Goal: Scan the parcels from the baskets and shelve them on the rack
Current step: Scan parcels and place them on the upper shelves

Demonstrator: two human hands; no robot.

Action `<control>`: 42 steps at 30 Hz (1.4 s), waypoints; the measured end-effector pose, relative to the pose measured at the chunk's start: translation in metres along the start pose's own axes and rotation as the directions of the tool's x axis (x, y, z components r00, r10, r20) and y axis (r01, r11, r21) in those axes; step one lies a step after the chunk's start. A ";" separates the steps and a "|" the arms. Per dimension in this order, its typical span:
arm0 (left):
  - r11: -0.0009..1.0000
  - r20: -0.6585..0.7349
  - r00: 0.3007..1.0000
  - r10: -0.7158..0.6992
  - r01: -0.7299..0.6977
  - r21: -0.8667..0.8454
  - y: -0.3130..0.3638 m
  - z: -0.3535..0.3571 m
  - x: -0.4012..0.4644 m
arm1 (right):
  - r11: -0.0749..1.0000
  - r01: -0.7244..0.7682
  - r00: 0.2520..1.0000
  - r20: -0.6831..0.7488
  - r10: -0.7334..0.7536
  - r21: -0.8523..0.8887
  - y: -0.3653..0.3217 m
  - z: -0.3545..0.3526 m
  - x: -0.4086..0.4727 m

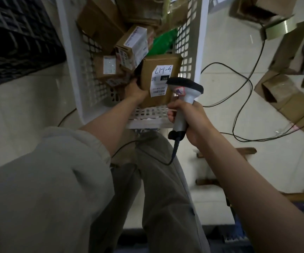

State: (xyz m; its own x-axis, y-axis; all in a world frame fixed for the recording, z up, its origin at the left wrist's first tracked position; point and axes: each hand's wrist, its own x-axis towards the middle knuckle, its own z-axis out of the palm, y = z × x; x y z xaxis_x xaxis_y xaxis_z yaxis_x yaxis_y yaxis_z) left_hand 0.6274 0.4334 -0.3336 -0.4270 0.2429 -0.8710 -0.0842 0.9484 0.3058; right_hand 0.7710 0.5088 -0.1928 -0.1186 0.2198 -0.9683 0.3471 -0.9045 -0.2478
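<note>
The cardboard parcel [158,83] sat tilted at the near end of the white perforated basket [189,57], its white shipping label [161,81] facing up. The left hand [133,89] gripped the parcel's left edge, fingers curled round that side, so the box lay just right of the grip. The right hand [189,121] was wrapped round the handle of a corded barcode scanner [183,99], whose dark head hung just beside the label's right edge. More parcels [122,50] were heaped deeper in the basket, which stood on the pale floor [28,106].
</note>
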 end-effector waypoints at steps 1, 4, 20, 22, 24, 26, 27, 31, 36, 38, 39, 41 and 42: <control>1.000 -0.001 1.000 -0.009 0.009 -0.003 -0.001 0.005 0.008 | 1.000 0.012 1.000 -0.002 -0.012 -0.010 0.001 -0.001 0.001; 1.000 -0.052 0.999 -0.009 0.010 0.018 -0.002 0.015 0.020 | 0.998 0.050 0.998 -0.030 -0.051 -0.026 0.003 0.000 0.000; 0.921 -0.134 0.913 0.385 -0.389 -0.011 0.012 -0.066 -0.140 | 0.968 0.244 0.964 -0.120 -0.236 0.055 -0.026 0.038 -0.124; 0.920 -0.156 0.914 0.375 -0.388 -0.060 0.015 -0.093 -0.170 | 0.962 0.272 0.959 -0.092 -0.270 0.010 -0.033 0.050 -0.153; 0.919 -0.184 0.916 0.358 -0.380 -0.101 0.017 -0.125 -0.204 | 0.955 0.291 0.953 -0.068 -0.294 -0.046 -0.041 0.064 -0.186; 0.923 -0.214 0.920 0.328 -0.361 -0.134 0.018 -0.161 -0.240 | 0.943 0.313 0.946 -0.046 -0.320 -0.117 -0.048 0.081 -0.221; 0.925 -0.230 0.923 0.309 -0.348 -0.155 0.017 -0.179 -0.259 | 0.933 0.325 0.942 -0.035 -0.334 -0.155 -0.050 0.090 -0.239; 0.895 -0.338 0.906 0.255 -0.353 -0.273 0.001 -0.257 -0.341 | 0.876 0.395 0.916 0.050 -0.397 -0.276 -0.053 0.138 -0.319; 0.807 -0.454 0.871 0.186 -0.399 -0.435 -0.048 -0.345 -0.450 | 0.788 0.488 0.870 0.288 -0.401 -0.375 -0.036 0.207 -0.423; 0.771 -0.504 0.852 0.138 -0.412 -0.486 -0.075 -0.377 -0.493 | 0.743 0.531 0.834 0.406 -0.373 -0.408 -0.024 0.239 -0.468; 0.751 -0.535 0.838 0.108 -0.421 -0.508 -0.089 -0.392 -0.514 | 0.714 0.562 0.807 0.465 -0.363 -0.418 -0.016 0.256 -0.489; 0.702 -0.599 0.799 0.049 -0.454 -0.548 -0.120 -0.422 -0.555 | 0.638 0.631 0.749 0.563 -0.350 -0.441 0.001 0.293 -0.533; 0.684 -0.630 0.776 0.023 -0.472 -0.556 -0.135 -0.437 -0.576 | 0.599 0.663 0.720 0.602 -0.345 -0.450 0.012 0.311 -0.555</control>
State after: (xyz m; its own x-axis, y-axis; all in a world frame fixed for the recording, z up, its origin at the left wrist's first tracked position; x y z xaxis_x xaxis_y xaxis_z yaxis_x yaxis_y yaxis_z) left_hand 0.4919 0.0763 0.2951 -0.9008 0.0821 -0.4264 -0.3564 0.4212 0.8340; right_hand 0.5519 0.2625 0.3514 -0.7649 0.2505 -0.5935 0.5479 -0.2314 -0.8039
